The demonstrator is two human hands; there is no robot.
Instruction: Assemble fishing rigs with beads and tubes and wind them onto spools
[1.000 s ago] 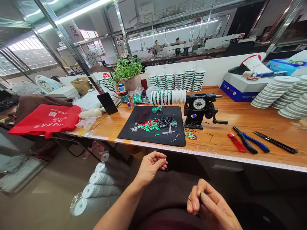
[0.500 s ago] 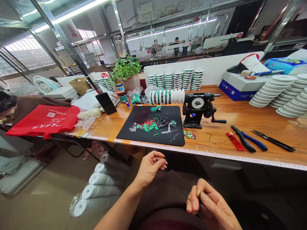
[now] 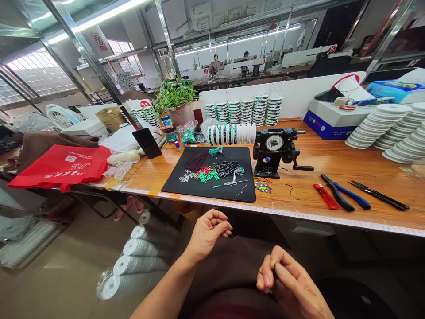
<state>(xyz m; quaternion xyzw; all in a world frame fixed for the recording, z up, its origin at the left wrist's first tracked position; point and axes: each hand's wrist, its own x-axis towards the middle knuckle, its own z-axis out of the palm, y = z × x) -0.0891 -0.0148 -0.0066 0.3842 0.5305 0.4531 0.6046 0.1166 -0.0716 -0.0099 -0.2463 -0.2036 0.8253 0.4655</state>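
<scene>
Below the bench [image 3: 332,219] edge, at lower centre of the frame, the left hand [image 3: 207,232] pinches a thin pin [image 3: 229,227] between thumb and fingertips. Lower right, the right hand [image 3: 292,285] closes on a small green piece [image 3: 271,291]. Above them, a black mat [image 3: 175,186] holds loose beads [image 3: 212,172].

Below the wooden table [image 3: 332,177], the left hand [image 3: 207,232] pinches a thin needle [image 3: 230,229]; the right hand [image 3: 288,283] pinches a green bit [image 3: 271,291].
</scene>
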